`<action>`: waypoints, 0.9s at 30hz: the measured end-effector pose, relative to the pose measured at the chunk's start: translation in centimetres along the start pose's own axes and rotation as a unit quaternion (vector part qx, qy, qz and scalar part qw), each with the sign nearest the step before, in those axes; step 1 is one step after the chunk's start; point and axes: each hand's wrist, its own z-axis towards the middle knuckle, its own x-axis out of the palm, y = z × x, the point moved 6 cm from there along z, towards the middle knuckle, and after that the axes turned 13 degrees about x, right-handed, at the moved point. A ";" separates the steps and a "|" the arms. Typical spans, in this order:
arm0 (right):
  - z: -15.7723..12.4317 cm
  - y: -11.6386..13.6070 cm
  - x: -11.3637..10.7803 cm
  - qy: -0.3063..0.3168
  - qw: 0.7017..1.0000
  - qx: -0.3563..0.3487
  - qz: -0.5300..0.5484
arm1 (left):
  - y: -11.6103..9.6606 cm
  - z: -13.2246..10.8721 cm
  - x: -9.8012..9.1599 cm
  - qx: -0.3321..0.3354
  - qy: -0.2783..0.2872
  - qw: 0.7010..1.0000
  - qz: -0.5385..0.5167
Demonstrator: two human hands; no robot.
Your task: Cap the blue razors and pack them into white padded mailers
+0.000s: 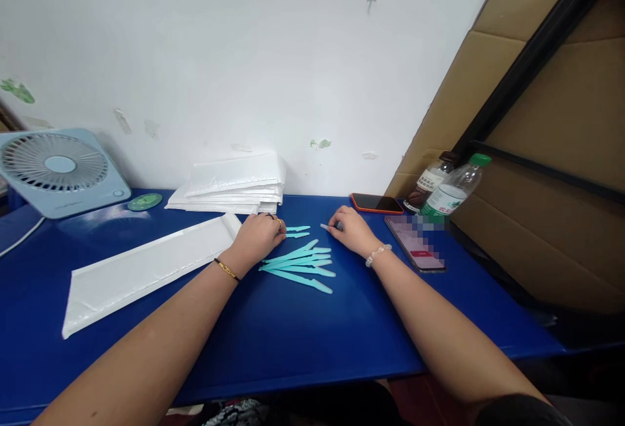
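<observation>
Several slim turquoise plastic pieces [303, 269] lie fanned out on the blue table [293, 341]. Just behind them, my left hand [261, 237] is closed on turquoise pieces whose ends stick out to the right from its fingertips. My right hand [352, 230] is at the right of the fan, its fingers pinched on a small pale cap that points left. The two hands are apart. A white padded envelope [151, 269] lies flat at the left, one end close to my left hand.
A stack of white envelopes [229, 182] rests against the wall. A light blue fan [61, 169] and a green disc [145, 202] stand left. Two phones [377, 203] and two bottles [454, 188] are at the right, beside cardboard [547, 230].
</observation>
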 end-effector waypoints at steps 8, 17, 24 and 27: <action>-0.6 1.2 0.4 0.066 0.997 -0.004 0.035 | -0.7 0.1 -0.4 0.007 0.007 0.999 0.044; -1.0 2.2 0.4 0.080 0.996 -0.026 0.039 | -0.6 0.2 -0.2 0.010 0.000 0.999 0.041; -0.8 2.8 0.7 0.057 0.998 -0.017 0.020 | -0.8 0.2 -0.2 0.014 0.005 0.999 0.044; -0.5 2.5 0.8 0.060 0.998 0.005 0.029 | -0.7 0.2 0.0 0.021 0.001 0.999 0.049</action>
